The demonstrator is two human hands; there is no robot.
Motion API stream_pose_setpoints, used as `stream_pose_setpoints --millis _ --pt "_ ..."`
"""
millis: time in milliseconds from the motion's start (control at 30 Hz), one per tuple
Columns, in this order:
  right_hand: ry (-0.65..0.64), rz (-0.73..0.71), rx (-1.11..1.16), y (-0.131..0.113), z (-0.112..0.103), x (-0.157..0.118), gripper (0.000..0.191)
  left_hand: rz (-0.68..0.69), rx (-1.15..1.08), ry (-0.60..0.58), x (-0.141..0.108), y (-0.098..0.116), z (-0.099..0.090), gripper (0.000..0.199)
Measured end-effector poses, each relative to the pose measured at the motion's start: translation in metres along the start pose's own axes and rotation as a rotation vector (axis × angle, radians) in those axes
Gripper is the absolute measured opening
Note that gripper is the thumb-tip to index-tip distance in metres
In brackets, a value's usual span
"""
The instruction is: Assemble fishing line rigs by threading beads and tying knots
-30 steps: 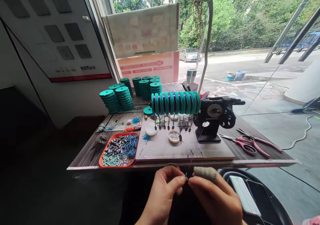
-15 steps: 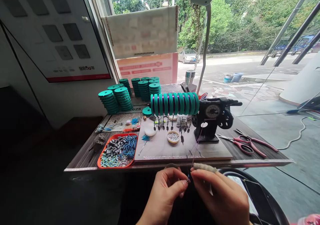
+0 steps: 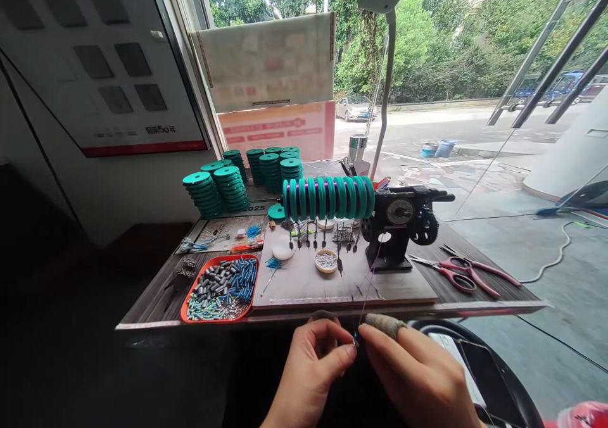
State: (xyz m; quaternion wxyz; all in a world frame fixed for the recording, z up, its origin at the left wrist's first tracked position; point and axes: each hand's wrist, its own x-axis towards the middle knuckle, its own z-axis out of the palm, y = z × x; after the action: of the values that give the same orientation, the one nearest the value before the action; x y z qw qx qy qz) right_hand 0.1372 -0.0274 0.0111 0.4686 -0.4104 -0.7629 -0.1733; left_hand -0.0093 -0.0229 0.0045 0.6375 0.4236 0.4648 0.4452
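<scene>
My left hand (image 3: 317, 358) pinches a small shiny piece with a bit of blue between thumb and index finger; its exact kind is too small to make out. Close beside it, my right hand (image 3: 418, 368) has its fingers pressed together on a thin purple line (image 3: 366, 296), with cloth wrapped round one finger. That line runs up toward the black winding machine (image 3: 390, 241). On the machine's shaft sits a row of green spools (image 3: 327, 198), from which short lines with dark weights hang. The right thumb is mostly hidden.
An orange tray (image 3: 184, 314) of small parts stands at the left front. A small bowl of beads (image 3: 326, 262) rests on the pale board (image 3: 294, 292). Pink-handled scissors (image 3: 458, 276) lie at the right, stacked green spools (image 3: 232, 188) at the back left. A lamp arm (image 3: 389, 80) rises behind.
Both hands stay close together, and the right has turned slightly, its fingers nearer the left fingertips. The whole view has shifted a little.
</scene>
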Motion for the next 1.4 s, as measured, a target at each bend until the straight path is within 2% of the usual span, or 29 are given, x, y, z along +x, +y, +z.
stream_pose_setpoints --millis 233,533,767,833,1000,1133,1233,1400 --pt "-0.019 -0.076 0.041 0.0 -0.002 0.0 0.031 0.009 0.007 0.011 -0.001 0.001 0.0 0.015" --pt "-0.023 -0.043 0.003 0.0 -0.003 0.003 0.031 0.003 0.031 0.033 -0.001 0.002 -0.001 0.017" --pt "-0.075 -0.099 0.084 0.0 0.0 0.002 0.029 0.019 0.048 0.067 0.0 0.002 0.0 0.019" --pt "-0.094 -0.015 0.178 0.002 0.0 0.001 0.026 0.041 0.061 0.059 0.0 0.002 0.001 0.02" --pt "-0.233 0.464 0.605 0.007 0.002 -0.004 0.009 0.032 0.037 0.008 0.002 0.003 0.0 0.023" --pt "-0.269 0.742 0.815 0.006 0.007 -0.006 0.014 0.021 0.019 0.011 0.001 0.004 0.0 0.022" --pt "-0.287 0.847 0.907 0.004 0.01 -0.005 0.018 0.015 0.017 0.019 0.001 0.003 0.001 0.018" --pt "-0.333 0.904 0.944 0.006 0.013 -0.007 0.025 -0.004 -0.021 0.034 0.0 0.002 0.0 0.005"
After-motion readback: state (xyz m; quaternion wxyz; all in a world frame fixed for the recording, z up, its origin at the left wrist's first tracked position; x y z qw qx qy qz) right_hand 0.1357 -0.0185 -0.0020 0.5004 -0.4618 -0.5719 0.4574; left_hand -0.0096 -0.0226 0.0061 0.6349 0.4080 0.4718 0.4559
